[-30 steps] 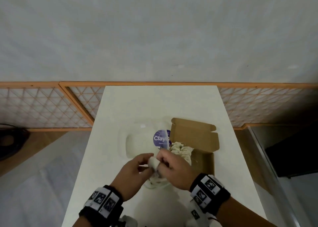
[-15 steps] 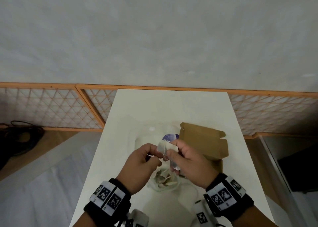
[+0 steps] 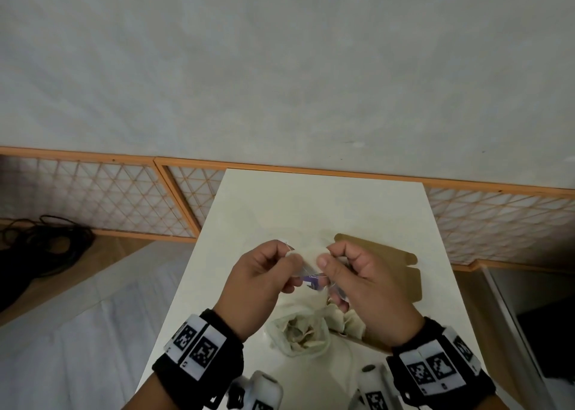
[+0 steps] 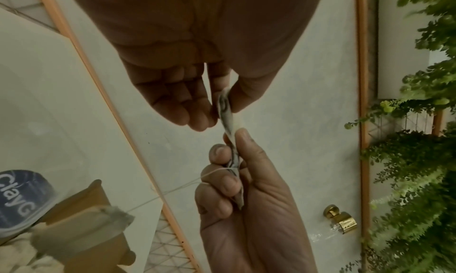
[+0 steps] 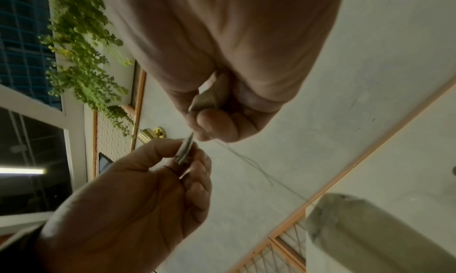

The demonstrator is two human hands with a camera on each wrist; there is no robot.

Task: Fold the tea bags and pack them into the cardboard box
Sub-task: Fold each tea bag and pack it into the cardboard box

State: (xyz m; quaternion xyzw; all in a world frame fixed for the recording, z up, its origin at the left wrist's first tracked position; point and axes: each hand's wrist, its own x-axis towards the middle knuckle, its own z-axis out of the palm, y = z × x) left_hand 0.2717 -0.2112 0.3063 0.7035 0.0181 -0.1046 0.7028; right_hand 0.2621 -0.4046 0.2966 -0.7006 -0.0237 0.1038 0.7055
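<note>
I hold one pale tea bag (image 3: 306,258) stretched between both hands above the table. My left hand (image 3: 287,262) pinches its left end between thumb and fingers. My right hand (image 3: 325,255) pinches the other end, and the left wrist view shows that hand's fingers (image 4: 223,177) curled round the bag (image 4: 228,119). A thin string (image 5: 249,164) runs from the bag to a blurred paper tag (image 5: 370,230). The brown cardboard box (image 3: 384,265) lies open just behind and under my right hand, with folded tea bags (image 3: 345,319) inside it.
A clear plastic bag (image 3: 298,335) with loose tea bags lies on the white table (image 3: 311,198) below my hands. Its purple label (image 4: 19,197) shows in the left wrist view. An orange-framed lattice panel (image 3: 102,198) and a grey wall stand behind the table.
Both hands have risen from just above the plastic bag and moved slightly apart, with the tea bag now stretched out between them. The head view has tilted and shifted.
</note>
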